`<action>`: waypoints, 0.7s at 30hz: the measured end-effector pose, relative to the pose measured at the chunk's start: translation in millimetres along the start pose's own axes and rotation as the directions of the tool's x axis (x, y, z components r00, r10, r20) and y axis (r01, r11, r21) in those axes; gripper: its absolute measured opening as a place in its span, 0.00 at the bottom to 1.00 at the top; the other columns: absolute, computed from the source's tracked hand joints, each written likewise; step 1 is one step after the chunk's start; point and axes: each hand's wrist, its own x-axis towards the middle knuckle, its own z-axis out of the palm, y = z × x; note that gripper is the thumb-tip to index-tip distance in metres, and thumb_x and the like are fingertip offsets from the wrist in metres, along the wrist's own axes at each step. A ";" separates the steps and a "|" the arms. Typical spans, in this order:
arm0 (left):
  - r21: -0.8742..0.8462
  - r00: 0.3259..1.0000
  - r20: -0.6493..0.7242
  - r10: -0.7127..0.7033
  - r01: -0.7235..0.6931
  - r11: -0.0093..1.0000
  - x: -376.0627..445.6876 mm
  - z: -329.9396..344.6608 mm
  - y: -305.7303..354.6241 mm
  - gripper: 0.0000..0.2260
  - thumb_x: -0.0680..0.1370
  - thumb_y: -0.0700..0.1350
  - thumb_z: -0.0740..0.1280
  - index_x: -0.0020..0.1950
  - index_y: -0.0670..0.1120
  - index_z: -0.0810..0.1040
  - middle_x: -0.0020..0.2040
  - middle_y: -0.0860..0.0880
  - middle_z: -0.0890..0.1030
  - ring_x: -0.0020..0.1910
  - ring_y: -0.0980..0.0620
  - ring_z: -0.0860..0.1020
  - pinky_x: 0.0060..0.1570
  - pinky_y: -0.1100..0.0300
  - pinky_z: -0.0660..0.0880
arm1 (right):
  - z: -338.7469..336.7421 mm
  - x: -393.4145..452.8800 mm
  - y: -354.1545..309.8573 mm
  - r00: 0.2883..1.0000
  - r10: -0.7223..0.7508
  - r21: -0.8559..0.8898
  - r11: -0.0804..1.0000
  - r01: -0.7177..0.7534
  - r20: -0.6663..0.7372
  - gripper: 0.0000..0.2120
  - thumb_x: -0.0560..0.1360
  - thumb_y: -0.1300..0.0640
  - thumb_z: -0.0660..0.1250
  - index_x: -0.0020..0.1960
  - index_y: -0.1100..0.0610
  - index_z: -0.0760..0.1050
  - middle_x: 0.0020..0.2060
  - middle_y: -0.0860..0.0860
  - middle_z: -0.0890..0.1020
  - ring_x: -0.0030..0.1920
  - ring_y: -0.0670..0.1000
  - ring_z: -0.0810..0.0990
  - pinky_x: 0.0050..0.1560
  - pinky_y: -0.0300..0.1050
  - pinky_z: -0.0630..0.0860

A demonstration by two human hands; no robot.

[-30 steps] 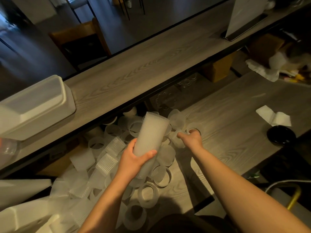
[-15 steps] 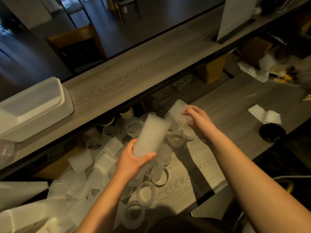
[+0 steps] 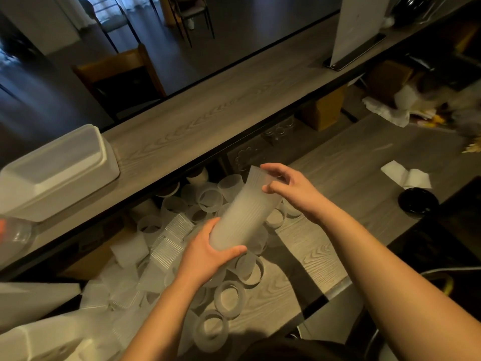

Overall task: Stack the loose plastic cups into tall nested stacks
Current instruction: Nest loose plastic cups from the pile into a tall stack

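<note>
A tall nested stack of frosted plastic cups point(image 3: 244, 214) tilts up and to the right above the lower wooden table point(image 3: 346, 173). My left hand point(image 3: 208, 254) grips the stack's lower end. My right hand point(image 3: 291, 188) pinches the top cup point(image 3: 256, 175) at the stack's upper end, thumb and fingers on its rim. Several loose cups point(image 3: 208, 199) lie scattered on the table beneath and to the left. Shorter ribbed stacks point(image 3: 169, 241) lie on their sides among them.
A raised wooden counter point(image 3: 208, 110) runs diagonally behind the pile, with a white lidded container point(image 3: 54, 170) at its left end and an upright white panel point(image 3: 356, 29). A black bowl point(image 3: 417, 201) and folded napkins point(image 3: 406, 174) sit at the right. White packaging point(image 3: 39, 334) fills the bottom left.
My right hand picked a loose cup off the table, lifted it and brought it left onto the top of the stack. My left hand kept holding the stack.
</note>
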 end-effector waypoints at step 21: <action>-0.134 0.991 -0.058 -0.121 0.113 0.985 17.3 7.8 10.9 0.42 0.55 0.73 0.70 0.63 0.53 0.72 0.55 0.55 0.78 0.51 0.58 0.77 0.42 0.60 0.74 | -4.0 14.9 76.7 0.944 0.205 0.181 0.970 -0.161 -0.258 0.21 0.80 0.42 0.61 0.68 0.52 0.72 0.61 0.49 0.78 0.62 0.49 0.76 0.57 0.40 0.74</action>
